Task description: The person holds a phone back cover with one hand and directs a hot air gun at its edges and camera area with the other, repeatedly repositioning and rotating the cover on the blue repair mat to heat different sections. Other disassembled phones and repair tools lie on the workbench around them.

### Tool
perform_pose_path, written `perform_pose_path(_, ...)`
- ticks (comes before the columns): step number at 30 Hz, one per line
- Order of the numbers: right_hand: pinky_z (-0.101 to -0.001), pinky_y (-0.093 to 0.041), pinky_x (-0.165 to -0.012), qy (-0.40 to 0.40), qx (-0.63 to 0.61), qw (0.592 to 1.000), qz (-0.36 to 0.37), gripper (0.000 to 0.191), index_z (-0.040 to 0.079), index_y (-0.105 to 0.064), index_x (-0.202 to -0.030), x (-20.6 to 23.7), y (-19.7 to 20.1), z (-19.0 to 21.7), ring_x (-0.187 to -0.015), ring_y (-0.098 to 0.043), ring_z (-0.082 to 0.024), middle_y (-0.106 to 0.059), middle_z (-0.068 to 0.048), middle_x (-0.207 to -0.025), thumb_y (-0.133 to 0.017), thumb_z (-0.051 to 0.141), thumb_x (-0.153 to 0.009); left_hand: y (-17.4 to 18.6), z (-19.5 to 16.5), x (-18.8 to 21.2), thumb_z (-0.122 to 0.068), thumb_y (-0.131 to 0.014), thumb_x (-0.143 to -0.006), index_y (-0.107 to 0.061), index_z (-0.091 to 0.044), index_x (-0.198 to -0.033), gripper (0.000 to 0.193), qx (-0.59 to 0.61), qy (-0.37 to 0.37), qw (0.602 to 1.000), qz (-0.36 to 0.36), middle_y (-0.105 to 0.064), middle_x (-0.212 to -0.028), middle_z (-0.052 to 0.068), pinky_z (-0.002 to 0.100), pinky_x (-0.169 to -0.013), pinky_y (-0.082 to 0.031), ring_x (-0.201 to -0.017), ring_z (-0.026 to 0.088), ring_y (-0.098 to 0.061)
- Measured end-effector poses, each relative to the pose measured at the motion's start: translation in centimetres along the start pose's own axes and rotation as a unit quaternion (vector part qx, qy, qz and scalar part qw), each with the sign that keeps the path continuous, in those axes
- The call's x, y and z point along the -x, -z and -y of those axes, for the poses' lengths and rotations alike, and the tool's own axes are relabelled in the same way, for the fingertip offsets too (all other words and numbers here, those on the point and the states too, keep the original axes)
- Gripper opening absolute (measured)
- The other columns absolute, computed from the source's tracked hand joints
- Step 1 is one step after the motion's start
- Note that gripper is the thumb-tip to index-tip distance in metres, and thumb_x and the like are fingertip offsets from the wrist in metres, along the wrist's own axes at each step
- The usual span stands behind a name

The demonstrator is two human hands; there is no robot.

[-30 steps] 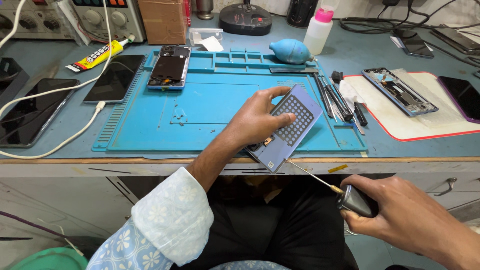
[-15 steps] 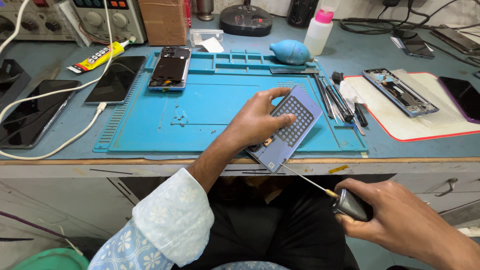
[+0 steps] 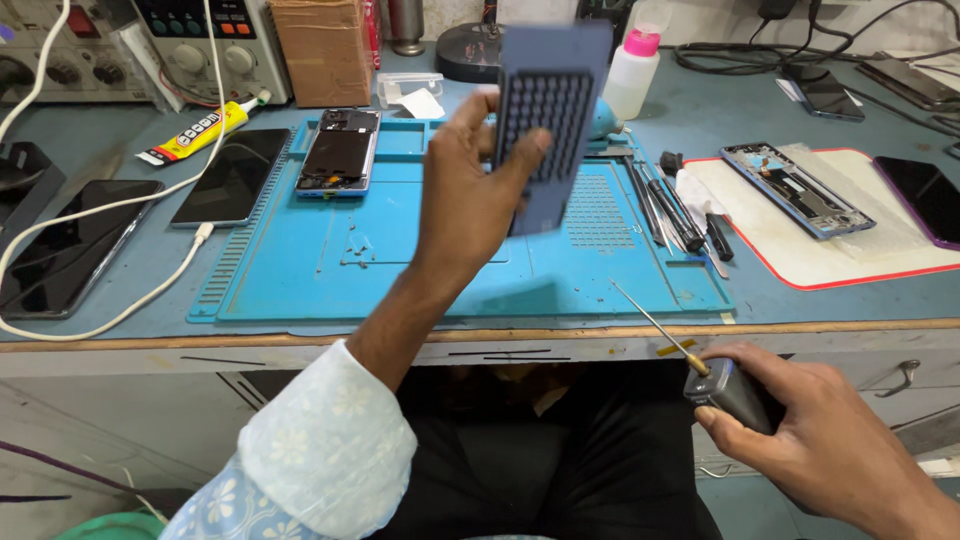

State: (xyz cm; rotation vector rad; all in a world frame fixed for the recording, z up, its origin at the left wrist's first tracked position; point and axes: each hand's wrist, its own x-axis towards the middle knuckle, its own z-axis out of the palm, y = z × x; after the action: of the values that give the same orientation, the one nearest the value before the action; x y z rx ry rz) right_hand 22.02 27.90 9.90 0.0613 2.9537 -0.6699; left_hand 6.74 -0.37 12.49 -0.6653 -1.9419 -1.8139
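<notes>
blue mat [image 3: 300, 270] centre lies open; opened phone [image 3: 338, 155] behind, tweezers [image 3: 665, 205] crowd its right.

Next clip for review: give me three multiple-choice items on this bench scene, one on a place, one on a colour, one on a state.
1. Where does the opened phone with its back off lie?
A. at the far left part of the blue mat
B. on the white red-edged pad
C. in the person's lap

2. What colour is the cap of the white squeeze bottle?
A. green
B. pink
C. black

3. How is the perforated grey-blue plate held?
A. flat on the mat
B. raised upright above the blue mat in the left hand
C. pinched in the right hand

Answers:
1 A: it sits at the mat's far left, near the glue tube.
2 B: the cap shows pink.
3 B: the left fingers grip it in the air, while the right hand holds the screwdriver.
</notes>
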Motion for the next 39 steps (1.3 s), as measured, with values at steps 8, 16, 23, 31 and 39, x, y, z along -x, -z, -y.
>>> perform_pose_path(8, -0.0404, -0.047, -0.058, -0.003, 0.000, 1.000, 0.002, 0.053, 0.017, -0.071, -0.126, 0.1, -0.1, -0.7, -0.056, -0.049, -0.025, -0.053, -0.014, -0.058, -0.083, 0.040, -0.080, 2.0, -1.7, 3.0, -0.007, -0.070, -0.097, -0.062, -0.003, -0.115, 0.020, -0.243, -0.153, 0.942, 0.174, -0.078, -0.098, 0.019, 0.039, -0.077, -0.060, -0.094, 0.033, -0.078)
perform_pose_path(16, -0.0380, -0.052, -0.057, 0.029, -0.039, 0.997, -0.059, 0.053, 0.013, -0.070, -0.124, -0.3, -0.6, -2.9, -0.055, -0.057, -0.022, -0.062, -0.009, -0.063, -0.080, 0.035, -0.077, 3.4, -2.4, 1.4, -0.009, -0.066, -0.099, -0.058, 0.001, -0.126, 0.030, -0.155, -0.016, 0.986, 0.065, -0.074, -0.094, 0.014, 0.036, -0.073, -0.058, -0.081, 0.022, -0.070)
perform_pose_path(23, -0.0342, -0.056, -0.055, 0.087, -0.349, 0.932, -0.052, 0.041, 0.007, -0.065, -0.120, -1.6, -1.5, -1.3, -0.062, -0.064, -0.015, -0.067, -0.008, -0.074, -0.083, 0.024, -0.087, 1.6, -1.7, 2.6, -0.004, -0.061, -0.105, -0.054, 0.005, -0.129, 0.027, 0.109, -0.025, 0.993, 0.034, -0.070, -0.116, 0.009, 0.032, -0.097, -0.057, -0.106, 0.012, -0.067)
perform_pose_path(31, -0.0264, -0.054, -0.063, 0.156, -0.317, 0.924, -0.144, 0.040, 0.002, -0.062, -0.104, -6.9, 2.0, 8.7, -0.069, -0.063, -0.008, -0.070, -0.003, -0.080, -0.086, 0.022, -0.079, -0.7, -2.7, 3.6, -0.003, -0.060, -0.103, -0.052, 0.004, -0.131, 0.030, 0.141, -0.018, 0.990, 0.015, -0.070, -0.115, 0.008, 0.031, -0.095, -0.058, -0.105, 0.012, -0.067)
perform_pose_path(39, -0.0264, -0.058, -0.067, 0.217, -0.319, 0.914, -0.124, 0.038, 0.004, -0.059, -0.111, -8.9, 1.5, 11.5, -0.075, -0.066, -0.007, -0.070, -0.001, -0.085, -0.081, 0.009, -0.081, 1.1, -2.3, 3.8, -0.005, -0.061, -0.104, -0.053, 0.003, -0.128, 0.026, 0.166, -0.004, 0.986, 0.000, -0.070, -0.115, 0.008, 0.032, -0.097, -0.058, -0.106, 0.012, -0.068)
